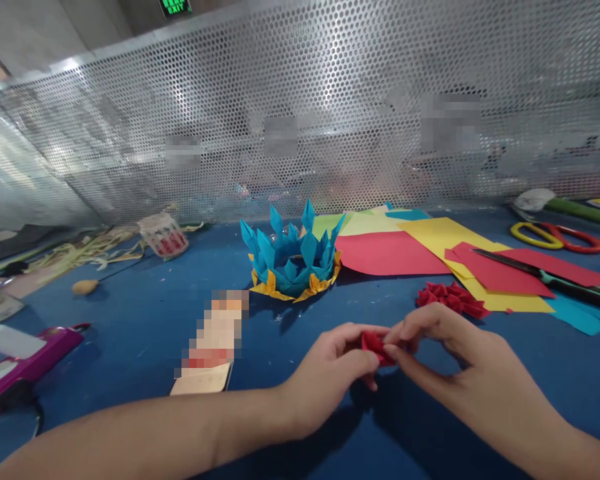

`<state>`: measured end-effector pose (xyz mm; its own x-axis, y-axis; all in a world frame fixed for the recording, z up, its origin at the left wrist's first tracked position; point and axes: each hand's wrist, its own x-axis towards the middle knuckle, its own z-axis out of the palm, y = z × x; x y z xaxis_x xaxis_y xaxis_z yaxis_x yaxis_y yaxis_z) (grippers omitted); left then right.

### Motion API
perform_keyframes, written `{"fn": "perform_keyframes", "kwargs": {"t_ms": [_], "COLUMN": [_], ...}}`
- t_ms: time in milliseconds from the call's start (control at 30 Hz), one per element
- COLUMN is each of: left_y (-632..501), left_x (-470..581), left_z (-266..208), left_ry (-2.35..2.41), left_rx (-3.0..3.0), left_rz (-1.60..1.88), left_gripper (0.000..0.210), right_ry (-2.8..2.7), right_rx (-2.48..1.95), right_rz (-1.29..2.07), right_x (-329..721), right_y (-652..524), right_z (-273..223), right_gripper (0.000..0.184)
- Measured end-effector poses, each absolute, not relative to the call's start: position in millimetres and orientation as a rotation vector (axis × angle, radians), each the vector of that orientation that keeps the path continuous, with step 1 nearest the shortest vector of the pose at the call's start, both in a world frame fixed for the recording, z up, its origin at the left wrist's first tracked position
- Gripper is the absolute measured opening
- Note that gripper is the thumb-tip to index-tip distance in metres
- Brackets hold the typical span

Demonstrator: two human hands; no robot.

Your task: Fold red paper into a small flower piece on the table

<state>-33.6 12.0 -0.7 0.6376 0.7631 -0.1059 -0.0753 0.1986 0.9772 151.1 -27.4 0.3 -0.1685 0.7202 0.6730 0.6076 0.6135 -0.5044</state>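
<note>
A small folded piece of red paper (373,345) is held just above the blue table, between both hands. My left hand (337,363) is closed on its left side, the thumb pressed along the front. From the right, my right hand (443,353) pinches its edge between thumb and fingertips. The fingers cover much of its shape. Beyond the right hand lies a cluster of folded red paper pieces (450,299). Further back stands a paper crown (300,257) with blue points and a yellow-orange folded base.
Red paper (395,253) and yellow sheets (445,235) lie at back right, with scissors (557,237) and a dark-bladed cutter (530,270) nearby. A phone (203,380) lies left of my left hand. A purple tool (35,367) is at far left. A perforated metal screen (300,100) stands behind.
</note>
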Motion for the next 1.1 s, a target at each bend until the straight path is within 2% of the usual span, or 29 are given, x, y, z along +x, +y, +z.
{"fn": "perform_keyframes", "kwargs": {"t_ms": [167, 267, 433, 600, 733, 900, 1100], "left_y": [10.0, 9.2, 3.8, 2.6, 8.6, 9.8, 5.8], "left_x": [-35.0, -36.5, -37.6, -36.4, -34.6, -31.1, -31.1], "left_z": [0.5, -2.1, -1.3, 3.4, 1.3, -3.6, 1.6], "left_ry": [0.71, 0.756, 0.826, 0.799, 0.719, 0.68, 0.737], "left_rx": [1.34, 1.431, 1.53, 1.401, 1.272, 1.216, 1.258], "left_rz": [0.611, 0.589, 0.579, 0.53, 0.555, 0.753, 0.808], "left_gripper": [0.055, 0.059, 0.055, 0.054, 0.055, 0.021, 0.028], "right_ry": [-1.833, -1.837, -1.956, -2.246, -2.303, -2.225, -2.177], "right_rx": [-1.09, -1.09, -1.009, -0.681, -0.61, -0.786, -0.875], "right_rz": [0.341, 0.303, 0.017, -0.31, -0.565, -0.366, -0.276], "right_x": [146.0, 141.5, 139.0, 144.4, 148.9, 156.2, 155.7], "right_y": [-31.3, -32.0, -33.2, -36.4, -36.9, -32.9, -30.7], "right_z": [-1.7, -1.7, -1.0, 10.4, 20.3, 4.4, -9.5], "right_gripper": [0.012, 0.012, 0.016, 0.027, 0.032, 0.021, 0.02]}}
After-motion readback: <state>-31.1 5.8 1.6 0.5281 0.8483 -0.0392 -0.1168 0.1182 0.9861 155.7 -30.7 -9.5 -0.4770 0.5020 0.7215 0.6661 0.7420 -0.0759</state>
